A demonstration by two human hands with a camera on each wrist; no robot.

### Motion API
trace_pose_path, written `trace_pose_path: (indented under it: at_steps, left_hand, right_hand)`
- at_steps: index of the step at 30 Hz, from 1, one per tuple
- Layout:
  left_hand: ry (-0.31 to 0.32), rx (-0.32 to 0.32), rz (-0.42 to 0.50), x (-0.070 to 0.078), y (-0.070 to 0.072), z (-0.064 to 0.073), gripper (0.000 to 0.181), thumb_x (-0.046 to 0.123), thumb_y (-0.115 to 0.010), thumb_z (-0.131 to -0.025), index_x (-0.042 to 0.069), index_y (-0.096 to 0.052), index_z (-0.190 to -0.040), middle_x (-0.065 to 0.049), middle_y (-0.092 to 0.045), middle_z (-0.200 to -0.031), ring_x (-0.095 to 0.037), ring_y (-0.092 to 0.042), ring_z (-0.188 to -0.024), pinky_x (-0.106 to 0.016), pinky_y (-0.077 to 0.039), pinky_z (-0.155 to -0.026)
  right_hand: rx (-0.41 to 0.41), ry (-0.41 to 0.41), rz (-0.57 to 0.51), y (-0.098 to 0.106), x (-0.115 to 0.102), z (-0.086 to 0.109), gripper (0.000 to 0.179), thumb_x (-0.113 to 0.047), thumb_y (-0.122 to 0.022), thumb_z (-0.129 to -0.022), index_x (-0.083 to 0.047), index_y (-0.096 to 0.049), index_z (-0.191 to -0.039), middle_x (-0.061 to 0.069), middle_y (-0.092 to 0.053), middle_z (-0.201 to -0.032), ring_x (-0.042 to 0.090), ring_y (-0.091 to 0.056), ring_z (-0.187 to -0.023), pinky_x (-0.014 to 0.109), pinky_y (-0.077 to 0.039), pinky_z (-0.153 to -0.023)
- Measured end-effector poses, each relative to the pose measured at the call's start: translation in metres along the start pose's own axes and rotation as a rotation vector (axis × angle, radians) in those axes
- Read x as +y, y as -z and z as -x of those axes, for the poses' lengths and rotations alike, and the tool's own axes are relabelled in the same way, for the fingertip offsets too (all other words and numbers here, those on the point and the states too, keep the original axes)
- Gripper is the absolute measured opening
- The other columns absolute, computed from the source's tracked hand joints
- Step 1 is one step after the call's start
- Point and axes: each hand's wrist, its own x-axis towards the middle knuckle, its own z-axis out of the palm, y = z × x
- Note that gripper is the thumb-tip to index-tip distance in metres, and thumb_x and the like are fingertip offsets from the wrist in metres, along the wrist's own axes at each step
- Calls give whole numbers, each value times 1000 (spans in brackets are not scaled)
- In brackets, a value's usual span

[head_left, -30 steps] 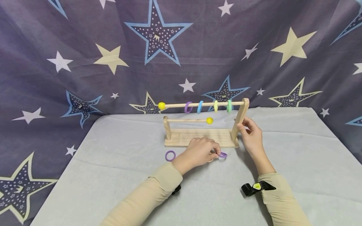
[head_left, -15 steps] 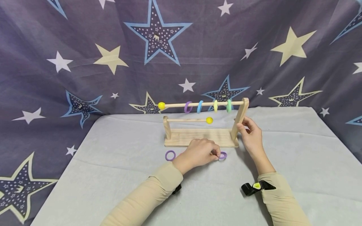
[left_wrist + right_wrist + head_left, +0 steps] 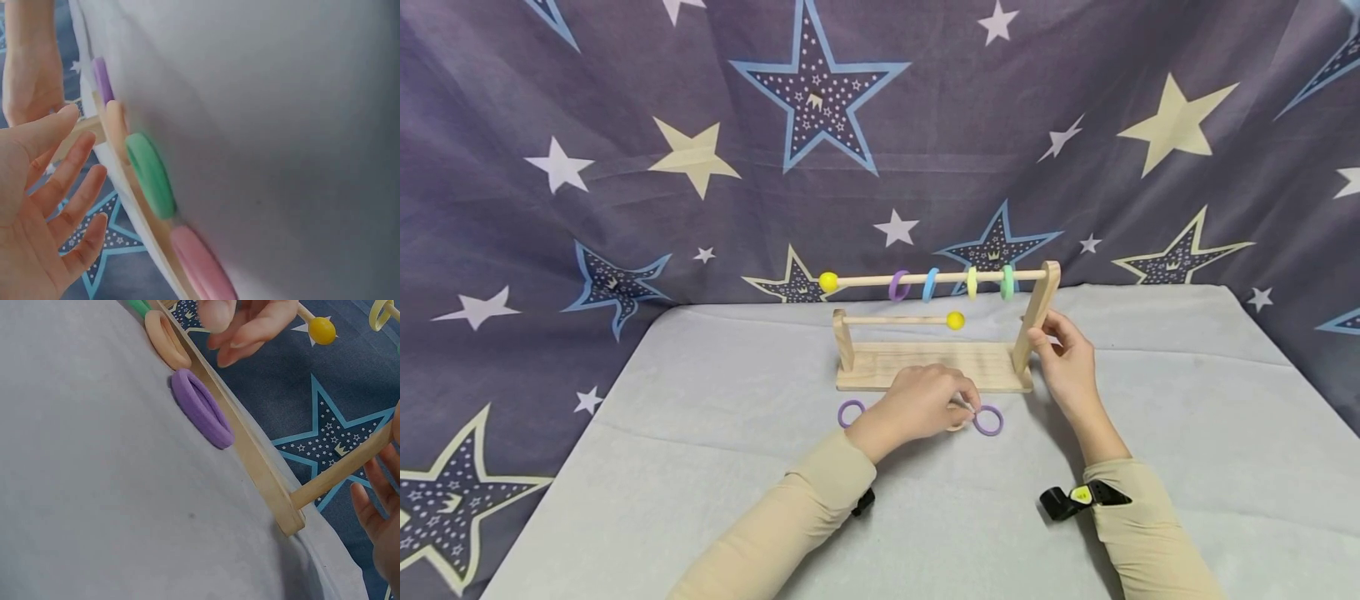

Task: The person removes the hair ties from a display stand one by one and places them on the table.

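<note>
- Fingers of our left hand (image 3: 928,402) stand apart, just beside a round purple ring (image 3: 195,411); whether they touch it, we cannot tell.
- That ring lies on pale grey cloth (image 3: 970,525), right of centre in our head view's lower half.
- Our right hand (image 3: 1067,362) grips the right post (image 3: 1039,312) of a pale wooden stand (image 3: 876,358), mid-frame.
- Above, we see four coloured rings (image 3: 929,285) hanging on its upper rod (image 3: 868,280).

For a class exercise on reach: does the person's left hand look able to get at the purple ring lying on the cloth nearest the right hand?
Most likely yes: the left hand appears to hold nothing, is close to the purple ring, and nothing lies over that ring.
</note>
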Motion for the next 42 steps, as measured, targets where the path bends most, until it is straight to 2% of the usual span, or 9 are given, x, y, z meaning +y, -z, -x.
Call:
trace_pose_path:
  at_steps: [7,17,20,27,35,42]
  left_hand:
    - [36,33,39,-3,10,6,12,31,-73,-91,33,-74,-103,17,-69,-105,-7,-63,-96,-33,-49,-78]
    - [75,173,120,-16,36,15,11,33,-69,-94,29,-73,-104,13,-70,-104,-8,-63,-96,-31,-50,-77]
    - [92,255,147,-20,42,20,9,31,-69,-94,29,-74,-102,12,-71,-105,-9,-63,-96,-32,-50,-79]
    - [133,471,176,-24,47,26,7,29,-73,-92,27,-74,-98,10,-71,-110,-10,-64,-93,-33,-50,-76]
    - [99,691,198,-29,44,28,8,23,-74,-90,22,-75,-98,9,-72,-100,-10,-64,-89,-31,-50,-67]
    - [57,874,192,-32,42,30,8,20,-74,-89,19,-75,-97,4,-72,-96,-12,-65,-87,-33,-52,-69]
  right_hand:
    - [6,3,-14,0,1,0,34,-10,-63,-97,14,-60,-121,-4,-64,-95,1,-57,-93,15,-48,-78]
    - [6,-14,-2,-1,-2,0,30,-2,-62,-96,14,-60,-120,-1,-64,-97,1,-57,-92,14,-47,-77]
    - [7,-13,-1,-2,-2,0,28,4,-61,-95,15,-60,-120,1,-63,-97,1,-56,-92,13,-47,-77]
    - [3,-5,-10,0,0,0,29,2,-62,-95,15,-60,-121,1,-65,-98,1,-56,-92,14,-47,-77]
    - [-5,-6,-22,0,2,0,29,5,-61,-94,15,-60,-122,-7,-62,-97,0,-57,-92,13,-47,-76]
    - [-4,0,-17,0,0,0,29,6,-60,-94,16,-59,-121,-1,-62,-98,1,-57,-92,13,-47,-76]
